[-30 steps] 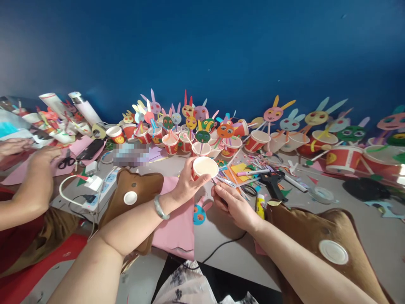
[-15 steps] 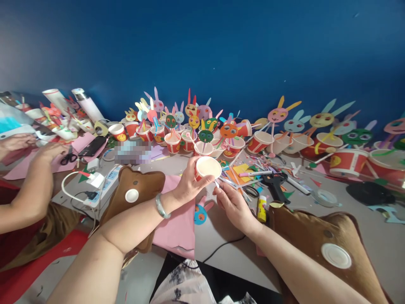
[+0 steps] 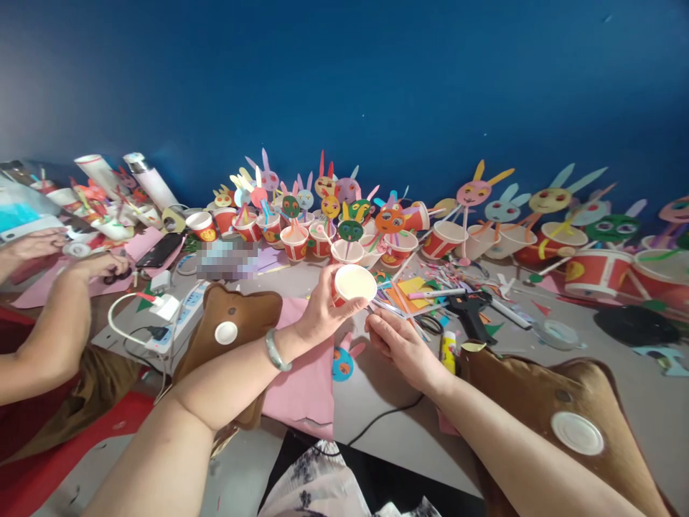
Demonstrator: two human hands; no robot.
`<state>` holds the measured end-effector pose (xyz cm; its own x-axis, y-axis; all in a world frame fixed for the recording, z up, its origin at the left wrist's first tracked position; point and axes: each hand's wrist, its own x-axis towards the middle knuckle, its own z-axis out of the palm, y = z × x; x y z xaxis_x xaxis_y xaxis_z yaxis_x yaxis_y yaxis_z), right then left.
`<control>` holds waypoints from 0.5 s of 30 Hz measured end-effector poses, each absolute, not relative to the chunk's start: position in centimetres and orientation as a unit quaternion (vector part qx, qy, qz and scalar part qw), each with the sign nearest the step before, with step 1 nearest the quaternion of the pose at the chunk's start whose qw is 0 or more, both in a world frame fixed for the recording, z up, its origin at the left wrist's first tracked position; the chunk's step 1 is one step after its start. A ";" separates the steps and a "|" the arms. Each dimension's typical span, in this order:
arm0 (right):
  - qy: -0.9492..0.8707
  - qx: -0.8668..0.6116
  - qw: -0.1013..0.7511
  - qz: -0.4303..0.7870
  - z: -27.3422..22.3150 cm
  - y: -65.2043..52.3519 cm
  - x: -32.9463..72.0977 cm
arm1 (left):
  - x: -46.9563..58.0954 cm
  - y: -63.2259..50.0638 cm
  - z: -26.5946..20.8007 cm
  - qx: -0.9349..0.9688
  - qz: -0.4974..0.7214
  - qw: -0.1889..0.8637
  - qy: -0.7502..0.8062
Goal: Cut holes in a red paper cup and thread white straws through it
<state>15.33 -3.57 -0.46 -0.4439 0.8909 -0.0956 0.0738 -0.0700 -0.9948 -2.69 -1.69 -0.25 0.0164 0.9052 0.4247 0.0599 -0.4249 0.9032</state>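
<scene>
My left hand (image 3: 321, 305) is wrapped round a red-and-white paper cup (image 3: 355, 283), its pale mouth tilted toward me. Just right of the cup and a little below it, my right hand (image 3: 397, 343) is closed in a pinch. Whatever lies between those fingertips is too small and hidden to name. Beneath my hands on the table lies a blue paper rabbit head (image 3: 342, 365) with pink ears. A pink sheet (image 3: 298, 388) spreads under my left forearm.
Paper cups with rabbit heads (image 3: 351, 230) line the blue wall. To the right lie a black glue gun (image 3: 469, 316), a yellow glue stick (image 3: 448, 350) and a brown cushion-like pad (image 3: 538, 388). A power strip (image 3: 180, 323) and a co-worker's hands (image 3: 97, 266) are at left.
My right hand has shifted slightly right, away from the cup, and the thin white tip at its fingers no longer shows clearly. At left, the co-worker's hand has moved over the scissors.
</scene>
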 end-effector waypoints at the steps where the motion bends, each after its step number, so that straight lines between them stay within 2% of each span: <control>1: -0.609 -0.414 0.347 0.581 -0.4 -3.5 15.3 | -2.7 -1.7 -0.2 0.614 0.581 0.361 0.393; 3: -0.620 -0.414 0.354 0.565 -0.4 -3.5 15.3 | -2.7 -1.8 -0.1 0.618 0.578 0.360 0.393; 6: -0.591 -0.392 0.330 0.623 -0.5 -3.4 15.3 | -2.7 -1.8 0.0 0.620 0.574 0.360 0.394; 10: -0.619 -0.419 0.352 0.563 -0.4 -3.5 15.4 | -2.7 -1.8 0.1 0.616 0.576 0.364 0.395; 15: -0.577 -0.390 0.321 0.642 -0.2 -3.6 15.3 | -2.7 -1.8 0.1 0.615 0.580 0.365 0.389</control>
